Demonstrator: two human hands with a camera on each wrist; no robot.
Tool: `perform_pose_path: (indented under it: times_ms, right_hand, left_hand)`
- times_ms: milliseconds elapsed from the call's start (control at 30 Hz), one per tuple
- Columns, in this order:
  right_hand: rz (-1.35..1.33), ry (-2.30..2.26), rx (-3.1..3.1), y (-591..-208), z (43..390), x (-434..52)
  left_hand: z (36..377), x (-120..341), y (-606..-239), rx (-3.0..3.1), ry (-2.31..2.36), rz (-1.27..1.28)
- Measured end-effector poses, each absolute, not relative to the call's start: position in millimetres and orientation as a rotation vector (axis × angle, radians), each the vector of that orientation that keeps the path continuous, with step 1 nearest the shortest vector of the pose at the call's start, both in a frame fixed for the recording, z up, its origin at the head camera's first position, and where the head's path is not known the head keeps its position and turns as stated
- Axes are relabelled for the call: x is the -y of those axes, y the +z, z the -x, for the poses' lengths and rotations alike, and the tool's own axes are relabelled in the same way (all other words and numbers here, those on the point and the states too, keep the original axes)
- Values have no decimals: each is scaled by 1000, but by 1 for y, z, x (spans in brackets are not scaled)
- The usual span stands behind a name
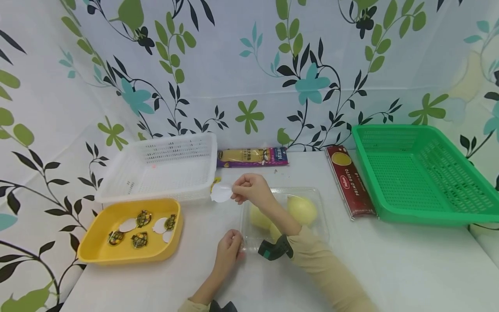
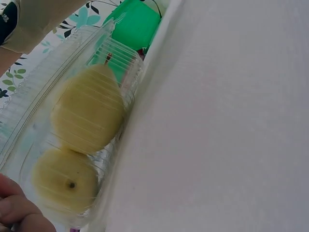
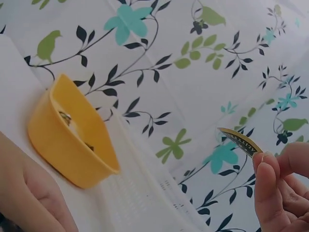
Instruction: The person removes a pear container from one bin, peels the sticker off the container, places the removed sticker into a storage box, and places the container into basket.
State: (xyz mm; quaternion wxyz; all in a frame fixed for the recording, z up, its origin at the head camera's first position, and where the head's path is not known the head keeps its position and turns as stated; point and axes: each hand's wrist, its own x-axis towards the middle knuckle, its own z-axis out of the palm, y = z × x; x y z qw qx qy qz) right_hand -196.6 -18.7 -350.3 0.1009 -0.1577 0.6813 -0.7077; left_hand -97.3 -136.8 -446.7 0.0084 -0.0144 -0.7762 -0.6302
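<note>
Baskets lie at both sides: a green basket [image 1: 432, 217] at right, a white basket [image 1: 156, 196] at left. Before the latter, a yellow tray [image 1: 130, 258] contains round labels [image 1: 139, 239], some printed, some white. At centre, a clear box [image 1: 324, 225] encloses pale yellow pears [image 1: 302, 210]. The right hand [image 1: 255, 190] pinches a single label [image 1: 221, 193] by its edge, between white basket and box. The left hand [image 1: 228, 247] lies, fingers curled, at the box's near left corner; whether it grasps the rim cannot be told.
</note>
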Motion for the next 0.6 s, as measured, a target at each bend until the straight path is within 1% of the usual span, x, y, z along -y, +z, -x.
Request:
perform_pose_path:
  times_ms: [133, 367, 600]
  right_hand:
    - [493, -2078, -1964, -352, 196, 34]
    - [500, -2040, -1935, -355, 197, 52]
    - [524, -2036, -1892, -361, 197, 71]
  left_hand:
    - [97, 143, -438, 2471, -1947, 44]
    - [96, 168, -422, 2429, -1871, -89]
    - [89, 208, -433, 2325, -1828, -285]
